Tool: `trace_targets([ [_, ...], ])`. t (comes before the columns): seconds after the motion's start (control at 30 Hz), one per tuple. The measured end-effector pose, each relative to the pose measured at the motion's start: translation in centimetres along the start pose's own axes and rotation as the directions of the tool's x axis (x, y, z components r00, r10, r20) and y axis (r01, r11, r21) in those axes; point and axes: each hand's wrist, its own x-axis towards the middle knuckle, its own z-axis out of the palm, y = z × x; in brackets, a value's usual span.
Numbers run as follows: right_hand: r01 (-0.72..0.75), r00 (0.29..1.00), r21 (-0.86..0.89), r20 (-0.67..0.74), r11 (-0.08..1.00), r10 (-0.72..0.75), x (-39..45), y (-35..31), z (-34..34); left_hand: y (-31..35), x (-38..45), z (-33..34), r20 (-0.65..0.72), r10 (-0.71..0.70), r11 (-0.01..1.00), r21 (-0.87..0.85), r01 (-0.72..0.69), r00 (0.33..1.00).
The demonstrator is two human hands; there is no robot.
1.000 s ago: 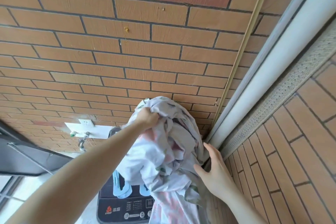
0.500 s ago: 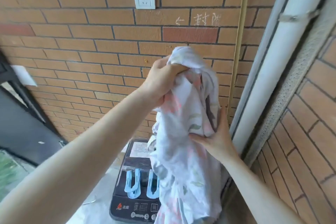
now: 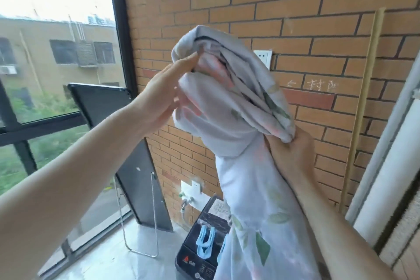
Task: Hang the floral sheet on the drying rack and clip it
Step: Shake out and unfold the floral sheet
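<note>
Floral sheet: bunched into a loose bundle held up in front of the brick wall, its lower part hanging down past the bottom edge of the view; pale fabric with green leaves and pink patches.
Right hand: raised from the lower right, forearm angled up, fingers closed around a twisted gather of the sheet at the bundle's right side.
Left hand: arm stretched forward from the lower left, palm flat against the bundle's left side, fingers straight and close together, tips touching the upper folds; not gripping.
Washing machine: dark, below the hanging fabric.
Clips: light blue, lying on the machine's top, partly hidden by the sheet.
Wall socket: white, just behind the bundle's top right.
Window: dark-framed, on the left, with a dark panel leaning below it.
Pipe: white, upright along the right edge.
</note>
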Motion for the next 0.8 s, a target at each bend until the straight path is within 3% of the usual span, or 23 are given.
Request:
trace_targets([
  [0.17, 0.110, 0.994, 0.064, 0.005, 0.992, -0.110, 1.9, -7.9, 0.6, 1.2, -4.9, -3.8, -0.057, -0.024, 0.997, 0.077, 0.029, 0.998],
  [0.3, 0.174, 0.977, 0.126, 0.104, 0.977, -0.187, -0.6, -15.3, 3.2, 3.0, -11.7, -6.9, -0.236, -0.066, 0.994, 0.072, 0.086, 0.969],
  [0.4, 0.106, 0.964, 0.194, 0.222, 0.975, -0.149, -4.7, -19.0, 4.9, 3.3, -15.2, -8.9, -0.403, -0.096, 0.991, 0.050, 0.127, 0.910],
  [0.57, -0.114, 0.930, 0.294, 0.368, 0.949, -0.003, -12.6, -21.6, 8.3, 3.0, -22.3, -14.1, -0.513, -0.219, 0.968, -0.007, 0.251, 0.830],
  [0.7, -0.194, 0.903, 0.286, 0.426, 0.938, 0.057, -18.8, -23.9, 10.2, -0.9, -32.4, -18.6, -0.498, -0.373, 0.911, -0.036, 0.411, 0.783],
  [0.8, -0.258, 0.871, 0.257, 0.479, 0.931, 0.110, -23.4, -24.5, 11.5, -5.0, -40.4, -19.9, -0.328, -0.607, 0.772, -0.026, 0.636, 0.724],
])
